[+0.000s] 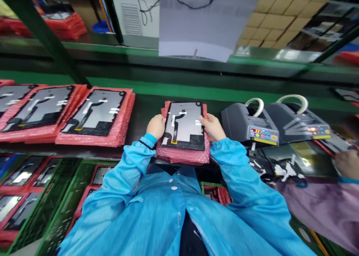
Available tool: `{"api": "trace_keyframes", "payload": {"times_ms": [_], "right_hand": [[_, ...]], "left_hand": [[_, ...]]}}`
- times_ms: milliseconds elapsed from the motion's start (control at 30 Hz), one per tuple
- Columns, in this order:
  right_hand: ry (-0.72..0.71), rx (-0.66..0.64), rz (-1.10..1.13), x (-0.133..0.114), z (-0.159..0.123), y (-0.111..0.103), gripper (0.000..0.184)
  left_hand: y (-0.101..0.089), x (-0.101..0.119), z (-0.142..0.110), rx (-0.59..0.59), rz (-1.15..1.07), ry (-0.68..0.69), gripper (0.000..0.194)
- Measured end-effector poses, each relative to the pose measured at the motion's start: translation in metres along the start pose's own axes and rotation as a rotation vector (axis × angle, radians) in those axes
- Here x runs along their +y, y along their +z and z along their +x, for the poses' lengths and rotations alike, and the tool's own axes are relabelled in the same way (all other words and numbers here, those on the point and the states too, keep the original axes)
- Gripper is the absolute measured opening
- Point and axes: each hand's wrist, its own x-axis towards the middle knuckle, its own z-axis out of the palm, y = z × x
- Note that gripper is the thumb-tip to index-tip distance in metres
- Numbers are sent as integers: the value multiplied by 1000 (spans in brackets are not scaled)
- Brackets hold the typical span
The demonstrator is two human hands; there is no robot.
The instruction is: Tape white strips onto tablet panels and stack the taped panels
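A tablet screen (187, 127) lies silver back up, with a black ribbon cable, white tape strips and a black frame. Beneath it is a stack of pink bubble-wrap bags (182, 157) on the dark bench in front of me. My left hand (156, 127) is closed at the screen's left edge, its fingertips partly hidden. On the opposite side, my right hand (213, 127) grips the right edge, thumb and fingertips over the border near the white tape.
More screens on pink bubble wrap (97, 112) line the bench at left. Two grey tape dispensers (251, 123) stand at right, beside a co-worker's hand (347, 164). Green crates (60, 196) with screens are below left. A white sheet (204, 24) hangs ahead.
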Motion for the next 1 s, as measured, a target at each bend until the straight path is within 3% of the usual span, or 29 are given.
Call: {"api": "trace_keyframes", "payload": {"times_ms": [67, 133, 267, 333, 433, 500, 533, 600, 667, 733, 767, 833, 900, 967, 1000], "right_hand": [[-103, -66, 50, -18, -2, 20, 38], [-208, -129, 54, -37, 1, 54, 35], [-279, -285, 20, -65, 15, 160, 22], [-266, -362, -69, -71, 22, 218, 16], [-213, -381, -385, -74, 26, 277, 8], [-149, -436, -551, -73, 22, 287, 10], [-125, -475, -575, -71, 17, 281, 13], [-113, -548, -493, -65, 1, 250, 20], [-108, -604, -323, -53, -21, 197, 30], [-52, -618, -170, -36, -47, 131, 35], [-10, -563, -122, -25, -60, 97, 36], [58, -248, -58, -2, -85, 29, 39], [53, 202, -16, 20, -104, -31, 42], [27, 543, 21, 37, -115, -80, 45], [26, 639, 42, 42, -116, -99, 47]], "left_hand": [[-27, -7, -14, 75, 20, -52, 23], [-65, -22, -28, 171, 52, -123, 23], [-152, -76, -43, 336, 184, -309, 21], [-182, -109, -40, 355, 238, -388, 21], [-195, -154, -25, 303, 244, -438, 23], [-192, -175, -16, 234, 240, -474, 24], [-190, -180, -13, 200, 253, -495, 24], [-187, -181, -14, 159, 306, -516, 26], [-185, -166, -21, 187, 388, -495, 33], [-178, -137, -32, 291, 455, -376, 44], [-170, -119, -38, 349, 463, -273, 47], [-146, -81, -47, 331, 407, 36, 48], [-112, -46, -49, 247, 316, 302, 44], [-73, -17, -41, 148, 234, 487, 37], [-55, -5, -33, 101, 201, 549, 33]]}}
